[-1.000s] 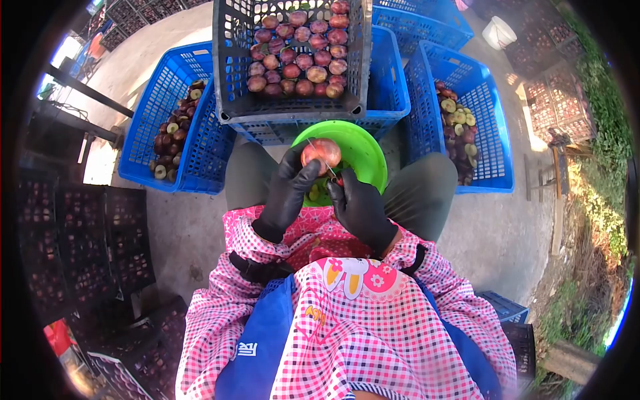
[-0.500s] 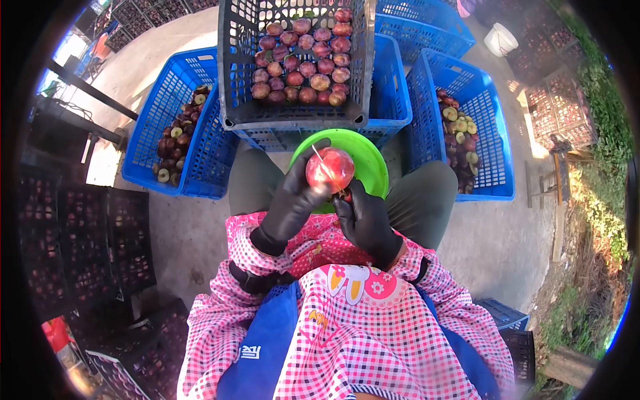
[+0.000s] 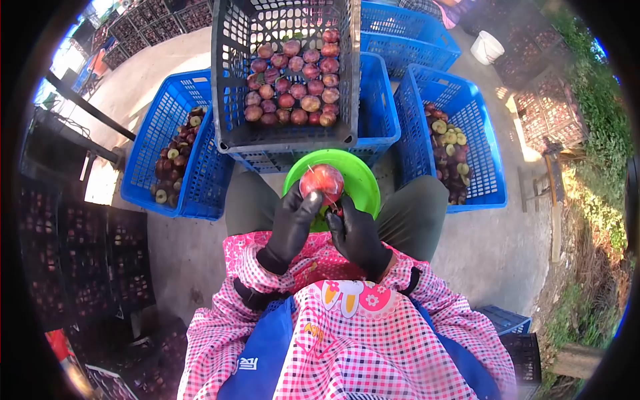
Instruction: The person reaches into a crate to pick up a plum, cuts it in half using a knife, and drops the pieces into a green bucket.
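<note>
My left hand (image 3: 291, 223), in a black glove, is closed round a red plum (image 3: 325, 181) with a pale, shiny patch on its skin. The plum is over a bright green basin (image 3: 365, 190) between my knees. My right hand (image 3: 357, 235), also black-gloved, is close against the plum's lower right side, fingers curled. A small dark red thing (image 3: 339, 208) shows at its fingertips; its kind cannot be made out. Beyond the basin, a black crate (image 3: 230, 87) of plums (image 3: 297, 83) rests tilted on a blue crate (image 3: 267, 162).
A blue crate (image 3: 148, 143) with dark plums and pale cut pieces stands at left. Another blue crate (image 3: 483, 140) with similar contents stands at right. Farther back are a white bucket (image 3: 487, 48) and part of another person (image 3: 427, 8). Stacked dark crates (image 3: 83, 250) line the left.
The view has shifted, so the crates and basin appear lower. My left fingers now sit lower on the plum, showing more of its top. Both hands remain together at the plum.
</note>
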Tool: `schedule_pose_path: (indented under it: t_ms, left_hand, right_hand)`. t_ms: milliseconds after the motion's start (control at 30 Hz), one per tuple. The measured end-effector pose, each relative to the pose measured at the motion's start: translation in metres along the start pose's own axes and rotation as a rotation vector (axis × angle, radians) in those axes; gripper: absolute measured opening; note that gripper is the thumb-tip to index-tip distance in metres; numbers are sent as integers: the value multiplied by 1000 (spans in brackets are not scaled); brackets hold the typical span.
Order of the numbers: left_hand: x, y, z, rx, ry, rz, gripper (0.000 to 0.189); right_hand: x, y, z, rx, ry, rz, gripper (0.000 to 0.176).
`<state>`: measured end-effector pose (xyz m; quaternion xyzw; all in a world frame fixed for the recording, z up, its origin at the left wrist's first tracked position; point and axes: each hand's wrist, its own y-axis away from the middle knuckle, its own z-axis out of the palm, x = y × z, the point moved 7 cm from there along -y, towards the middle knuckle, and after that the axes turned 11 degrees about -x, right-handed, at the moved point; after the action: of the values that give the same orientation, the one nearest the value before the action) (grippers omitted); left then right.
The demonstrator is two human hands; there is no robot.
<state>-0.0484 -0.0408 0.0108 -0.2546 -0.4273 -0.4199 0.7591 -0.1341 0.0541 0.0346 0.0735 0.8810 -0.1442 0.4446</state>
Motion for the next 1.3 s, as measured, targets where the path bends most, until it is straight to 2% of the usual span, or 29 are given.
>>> schedule_pose_path:
  t_ms: [33,100,133,167,233,267,300,367,400,433,500,533,567,633,700,767,800,833,900,933,967,1000,1033,1100,1133,1167,1200,1233,1300]
  left_hand:
    - [0,-1,-5,1,3,5,56]
    - [31,-2,2,-39,-784,194,62]
    - [34,-4,0,-61,-816,220,54]
    - [32,-4,-6,-64,-822,232,54]
    - [-4,-4,-25,-65,-69,-53,59]
    - [6,-7,-1,-97,273,-78,60]
    - [2,-7,-6,-96,272,-77,60]
    - [4,-7,-16,-40,-167,-43,59]
    - [23,-3,-5,-24,-484,114,61]
    - [26,-3,-4,-22,-476,113,61]
    - [41,-5,2,-60,-678,250,64]
    - [28,-6,-3,-32,-382,109,63]
    - [28,-5,-4,-31,-386,113,63]
    - [8,-3,-10,-25,-159,-95,61]
    - [2,-2,-14,11,-230,-15,59]
    - [10,-2,-20,44,-570,85,59]
    - [14,-3,-21,-2,-778,123,59]
    - [13,-4,-29,-13,-769,141,59]
    - [5,-8,-43,-48,-1229,162,59]
    - [-13,-7,-61,-31,-1043,13,53]
    - [-13,-8,-57,-38,-1045,30,53]
    - [-25,-8,-61,-45,-507,-100,49]
    - [-41,-3,-56,-51,31,-230,46]
    - [-55,3,-37,-124,225,-286,56]
    - [-58,12,-23,-131,428,-364,54]
    - [-43,18,11,-139,630,-443,52]
    - [-31,15,25,-51,559,-425,47]
    - [-35,11,22,-66,549,-424,47]
    - [-24,2,7,-187,-108,62,44]
  right_hand:
    - [-2,1,-1,12,-28,-25,22]
    - [-5,0,-6,-8,-58,-24,23]
    - [-7,-2,-7,-24,-89,-26,23]
    - [-7,-3,-7,-17,-86,-37,23]
    - [0,-1,0,-37,-87,30,23]
    - [3,0,3,-38,-88,30,23]
    - [6,1,6,-40,-52,35,23]
    - [5,1,7,-41,-9,38,23]
    - [1,0,3,-19,-73,13,24]
    - [-1,3,1,1,-139,-4,24]
    - [1,3,3,-17,-142,23,25]
    - [4,1,5,-33,-151,44,25]
    - [2,0,5,-32,-151,39,25]
    - [1,0,6,-30,-72,80,23]
    - [5,3,13,-49,-170,109,24]
    - [10,2,7,-64,-253,145,25]
    - [25,0,16,-260,-527,378,26]
    - [33,7,28,-453,-803,614,27]
    - [29,3,14,-402,-689,575,30]
    - [-1,-9,-16,-211,-387,286,30]
    - [-30,-11,-39,-20,-88,3,30]
    - [-3,-7,-32,-50,-233,122,42]
    - [1,-8,-33,-32,-229,125,42]
    - [5,-23,-31,-159,-51,110,60]
    - [14,-21,-18,-171,-69,21,74]
    - [16,-17,-18,-93,-100,-13,71]
    - [22,-17,-15,-82,-162,48,69]
    - [27,-16,-13,-71,-227,108,66]
    - [19,-8,-5,4,-256,160,63]
